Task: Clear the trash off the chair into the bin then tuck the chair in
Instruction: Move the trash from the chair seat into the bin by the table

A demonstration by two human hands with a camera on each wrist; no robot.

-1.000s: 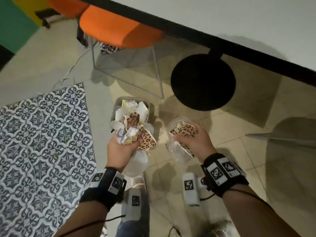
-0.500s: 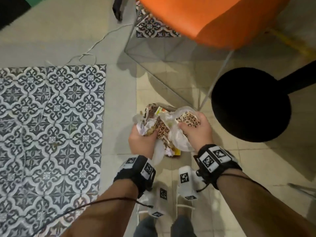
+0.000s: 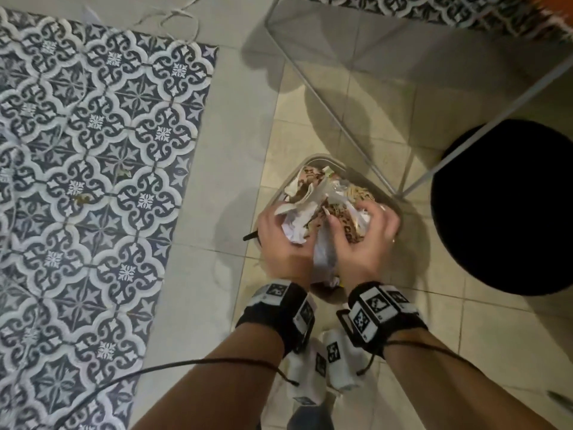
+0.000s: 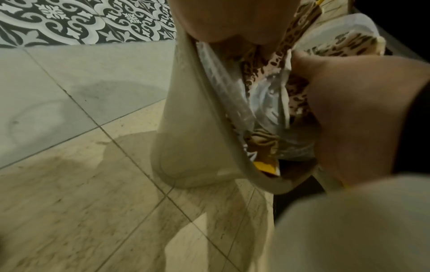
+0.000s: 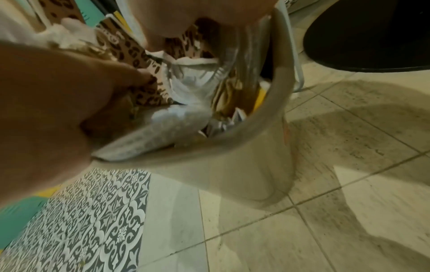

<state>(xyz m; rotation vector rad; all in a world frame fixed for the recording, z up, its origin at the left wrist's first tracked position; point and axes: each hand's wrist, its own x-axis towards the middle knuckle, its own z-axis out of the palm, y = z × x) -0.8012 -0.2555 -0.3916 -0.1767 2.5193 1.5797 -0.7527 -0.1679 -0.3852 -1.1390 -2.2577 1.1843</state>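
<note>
Both hands press crumpled trash into the full bin on the floor; left hand and right hand curl fingers around wrappers. Pushing straight down should stop spillover.

From head height we look steeply down at the bin on the tiled floor. Our two wrist cameras sit very near the bin's rim, facing down its outer wall from the left and the right. All three views share the bin.
</note>
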